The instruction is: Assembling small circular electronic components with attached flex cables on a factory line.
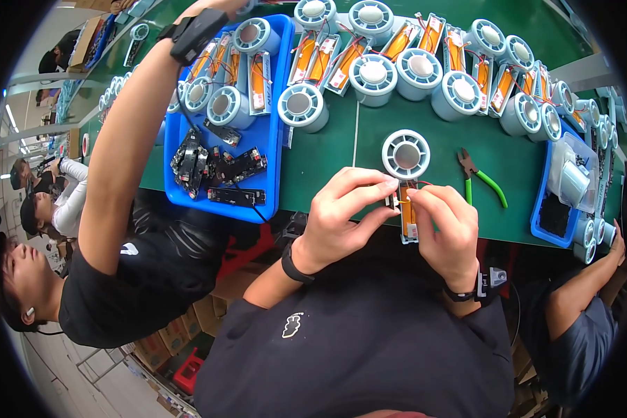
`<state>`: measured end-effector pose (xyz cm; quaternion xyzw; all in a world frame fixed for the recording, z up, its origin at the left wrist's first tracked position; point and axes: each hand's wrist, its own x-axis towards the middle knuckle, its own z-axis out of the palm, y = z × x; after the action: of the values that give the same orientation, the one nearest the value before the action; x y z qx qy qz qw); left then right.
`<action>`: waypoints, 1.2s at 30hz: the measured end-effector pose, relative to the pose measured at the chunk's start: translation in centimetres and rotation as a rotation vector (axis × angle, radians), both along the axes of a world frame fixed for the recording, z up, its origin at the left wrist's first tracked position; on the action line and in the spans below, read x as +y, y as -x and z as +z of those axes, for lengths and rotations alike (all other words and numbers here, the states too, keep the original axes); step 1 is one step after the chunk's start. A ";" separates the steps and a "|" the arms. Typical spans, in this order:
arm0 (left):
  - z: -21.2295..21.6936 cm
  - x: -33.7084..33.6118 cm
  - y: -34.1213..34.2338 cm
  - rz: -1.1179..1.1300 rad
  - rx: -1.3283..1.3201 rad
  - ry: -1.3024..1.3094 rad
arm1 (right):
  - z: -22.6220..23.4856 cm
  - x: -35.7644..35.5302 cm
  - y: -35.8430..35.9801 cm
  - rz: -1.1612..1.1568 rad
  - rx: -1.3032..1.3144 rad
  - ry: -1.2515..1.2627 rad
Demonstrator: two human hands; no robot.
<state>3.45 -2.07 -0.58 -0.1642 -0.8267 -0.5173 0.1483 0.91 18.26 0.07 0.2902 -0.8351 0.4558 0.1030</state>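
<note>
A light blue handheld fan (406, 155) lies in front of me, its round head away from me. Its open handle points toward me and shows an orange battery (409, 217). My left hand (341, 217) is closed, pinching a small black circuit board (391, 200) at the handle's left side. From the right, my right hand (449, 226) is closed in a pinch on a thin wire (403, 202) beside that board. The fingertips partly hide the wire's end. A red wire bends out near the fan head.
Green-handled cutters (482, 180) lie to the right. At left, a blue tray (283, 139) holds fans and black circuit boards. Several open fans (373, 76) line the table's far side. Another blue bin (538, 209) stands at right. A co-worker's arm (129, 146) reaches over the tray.
</note>
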 end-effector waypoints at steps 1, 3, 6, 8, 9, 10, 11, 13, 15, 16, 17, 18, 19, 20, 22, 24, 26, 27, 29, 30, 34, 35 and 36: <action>0.0 0.1 0.0 -0.004 -0.001 -0.003 | -0.1 -0.1 -0.1 -0.011 -0.008 -0.004; 0.0 0.0 -0.1 -0.006 -0.001 -0.004 | -0.4 -0.1 -0.4 -0.032 -0.025 -0.013; 0.0 -0.2 0.0 0.021 -0.012 -0.011 | -0.6 -0.1 -0.7 -0.049 0.000 -0.067; 0.1 -0.2 0.0 0.021 -0.017 -0.010 | -0.7 -0.1 -0.7 -0.058 0.012 -0.092; 0.1 -0.2 0.0 0.021 -0.023 -0.010 | -0.8 -0.1 -0.7 -0.080 0.011 -0.097; 0.2 -0.3 -0.1 0.020 -0.031 -0.009 | -0.8 -0.1 -0.8 -0.102 0.006 -0.102; 0.3 -0.3 -0.2 0.022 -0.034 -0.006 | -0.8 -0.1 -0.9 -0.124 0.002 -0.106; 0.4 0.1 0.0 -0.017 -0.008 0.023 | -0.7 -0.3 -0.7 -0.116 -0.057 -0.002; 0.3 0.5 0.1 -0.037 0.003 0.038 | -0.7 -0.5 -0.4 -0.106 -0.164 0.197; 0.2 0.7 0.1 -0.034 0.012 0.030 | -0.8 -0.6 -0.4 -0.106 -0.166 0.198; 0.1 0.9 0.2 -0.032 0.021 0.021 | -1.0 -0.7 -0.5 -0.084 -0.194 0.243; 0.0 1.0 0.2 -0.031 0.031 0.012 | -1.2 -0.9 -0.6 -0.062 -0.222 0.288; 0.1 1.0 0.1 -0.032 0.031 0.012 | -1.3 -1.0 -0.7 -0.040 -0.249 0.333; 0.0 1.1 0.1 -0.028 0.033 0.001 | -1.4 -1.1 -0.8 -0.040 -0.250 0.333; 0.0 1.2 0.0 -0.019 0.039 -0.022 | -1.5 -1.1 -1.1 -0.056 -0.340 0.397; 0.0 1.6 -0.3 -0.009 0.028 -0.041 | -1.7 -1.0 -1.3 -0.065 -0.386 0.428; -0.1 1.9 -0.5 0.012 0.009 -0.077 | -2.3 -0.8 -1.5 -0.043 -0.375 0.457; -0.2 1.9 -0.5 0.011 0.009 -0.077 | -2.4 -0.7 -1.5 -0.032 -0.370 0.471; -0.3 1.9 -0.5 0.032 -0.019 -0.084 | -2.4 -0.7 -1.0 -0.004 -0.317 0.462; -0.3 1.8 -0.5 0.041 -0.034 -0.089 | -2.4 -0.7 -0.8 0.023 -0.264 0.453; -0.2 1.3 -0.2 -0.015 -0.030 -0.086 | -2.5 -0.8 -1.0 0.014 -0.265 0.464; -0.2 1.3 -0.2 -0.013 -0.030 -0.084 | -2.5 -0.9 -1.0 -0.002 -0.289 0.476; -0.2 1.3 -0.2 -0.012 -0.028 -0.084 | -2.5 -0.9 -1.0 0.000 -0.290 0.478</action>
<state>3.62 -0.72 -0.75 -0.1558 -0.8053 -0.5545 0.1403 1.87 17.35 -2.39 0.1894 -0.7101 0.6764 0.0480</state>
